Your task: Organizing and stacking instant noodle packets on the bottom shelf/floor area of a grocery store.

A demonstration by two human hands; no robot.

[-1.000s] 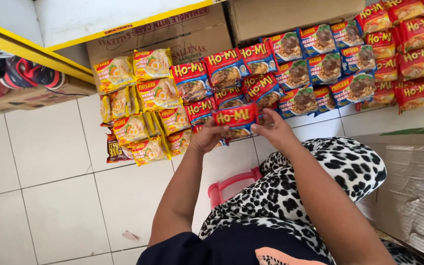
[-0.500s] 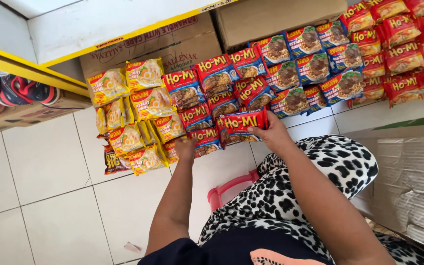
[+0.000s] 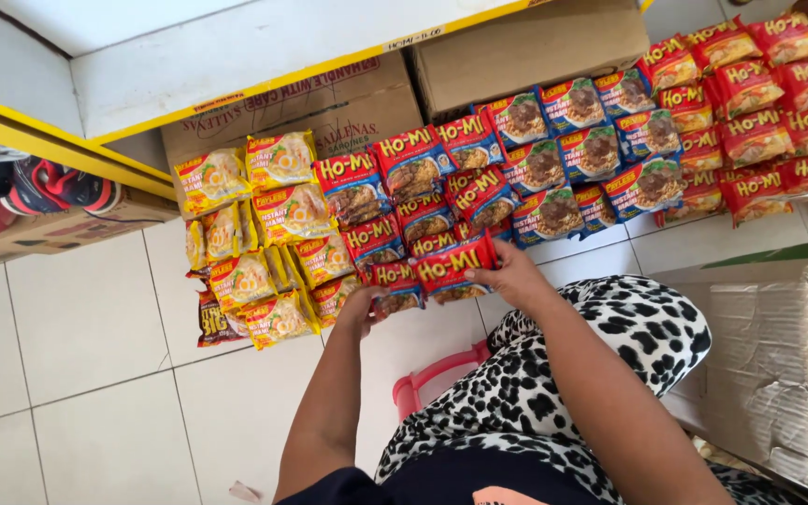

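Noodle packs [image 3: 423, 196] stacked w/ cardboard boxes [image 3: 329, 103] behind, hands front.

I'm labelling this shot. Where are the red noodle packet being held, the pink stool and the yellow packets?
red noodle packet [image 3: 454, 266]: head view, middle of its front.
pink stool [image 3: 411, 393]: head view, its curved rim.
yellow packets [image 3: 278, 210]: head view, one packet's front in the stack.

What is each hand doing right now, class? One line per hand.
Left hand: closed on the edge of a red noodle packet in the floor stack.
Right hand: closed on a red packet, pressing it into the row.
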